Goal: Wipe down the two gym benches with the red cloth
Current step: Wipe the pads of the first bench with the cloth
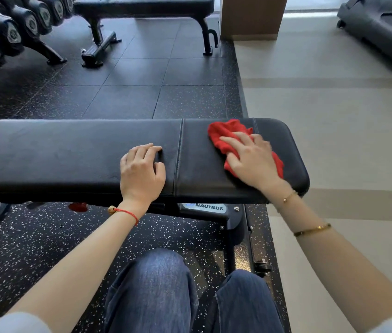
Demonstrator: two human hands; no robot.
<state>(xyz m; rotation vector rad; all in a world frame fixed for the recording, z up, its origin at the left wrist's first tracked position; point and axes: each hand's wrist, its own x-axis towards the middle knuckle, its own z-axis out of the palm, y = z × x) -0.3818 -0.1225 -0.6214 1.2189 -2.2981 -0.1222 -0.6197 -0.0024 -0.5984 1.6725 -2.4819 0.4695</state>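
Knees (156,272) low; L grip (142,169) rests loose, empty, on bench (58,150); R grip (250,157) flat, pressing red cloth (224,131).

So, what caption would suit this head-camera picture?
Right hand presses red cloth on the Nautilus bench, left hand resting alongside, second bench behind.

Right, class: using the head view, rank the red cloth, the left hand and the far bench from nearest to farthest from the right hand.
1. Red cloth, under the right hand, touching it.
2. Left hand, to its left on the near bench.
3. Far bench, well behind, at the top.
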